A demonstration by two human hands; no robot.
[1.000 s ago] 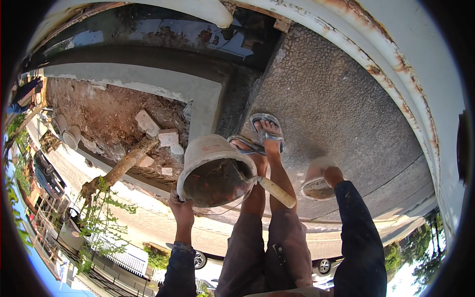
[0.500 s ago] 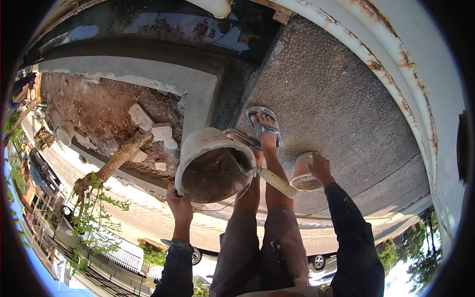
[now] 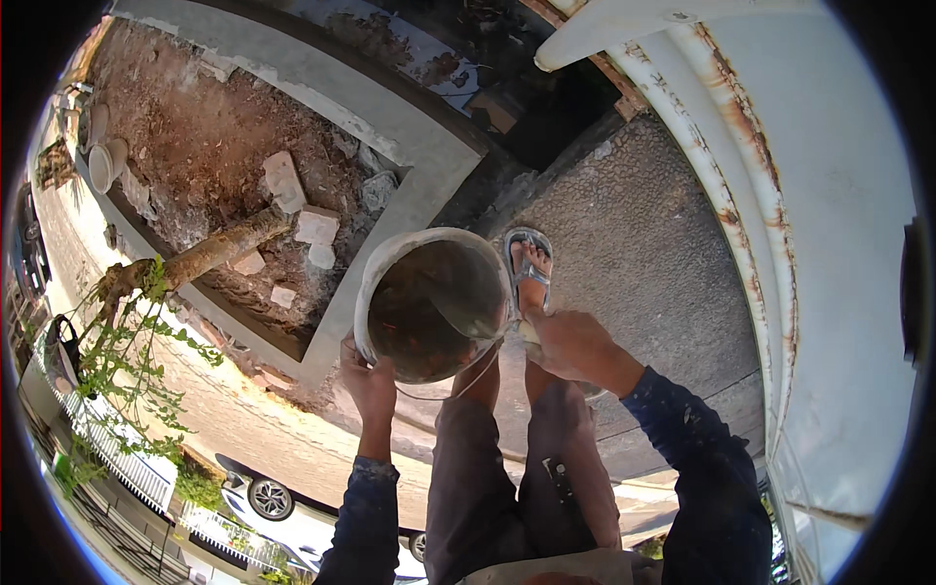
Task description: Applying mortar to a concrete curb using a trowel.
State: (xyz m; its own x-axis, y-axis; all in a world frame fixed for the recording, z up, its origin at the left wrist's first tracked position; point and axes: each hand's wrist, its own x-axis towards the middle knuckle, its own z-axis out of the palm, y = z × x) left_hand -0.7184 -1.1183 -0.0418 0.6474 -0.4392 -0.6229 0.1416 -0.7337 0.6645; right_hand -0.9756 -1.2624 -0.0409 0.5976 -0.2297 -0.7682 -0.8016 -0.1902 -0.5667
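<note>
A pale, stained bucket (image 3: 363, 310) hangs in front of my legs, its mouth facing up. Inside it is dark, murky liquid with reflections. My left hand (image 3: 370, 384) grips the bucket at its lower left rim. A trowel stands in the bucket against the right side; its light handle (image 3: 526, 332) sticks out over the rim. My right hand (image 3: 577, 346) is closed around that handle and covers most of it. A thin wire bail (image 3: 439, 398) loops below the bucket. The small pot seen earlier is almost wholly hidden beneath my right wrist.
Rough paving (image 3: 643, 234) lies under my sandalled foot (image 3: 529, 265). A grey concrete kerb (image 3: 429, 185) borders a soil bed with broken blocks (image 3: 317, 226) and a leaning trunk (image 3: 229, 246). A rusty white metal structure (image 3: 721, 166) curves along the right. Dark water fills a recess beyond.
My right hand has left the small pot on the paving and moved left onto the trowel handle. The view has turned, and my left hand still holds the bucket.
</note>
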